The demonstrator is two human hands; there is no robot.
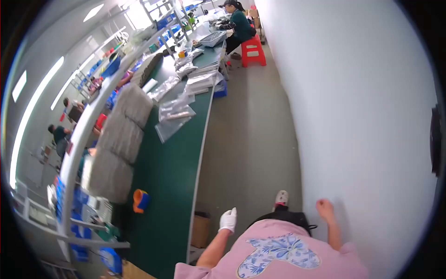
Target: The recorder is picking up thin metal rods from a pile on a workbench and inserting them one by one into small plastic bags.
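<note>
My left hand (227, 220), in a white glove, hangs beside the long edge of the green-topped workbench (174, 186). Its fingers are curled closed and nothing shows in them. Bare, my right hand (325, 209) is close to the white wall (362, 116), its fingers also curled in with no object visible. Neither hand touches anything on the bench. Nearest to my left hand on the benchtop is an orange and blue tape dispenser (140, 201), out of reach of the fingers.
Greyish wrapped bundles (109, 174) line the bench's left side. Clear plastic bags (174, 114) and stacked flat packets (202, 79) lie farther along. A person (239, 25) sits on a red stool (253, 52) at the aisle's far end. Under the bench stands a cardboard box (200, 230).
</note>
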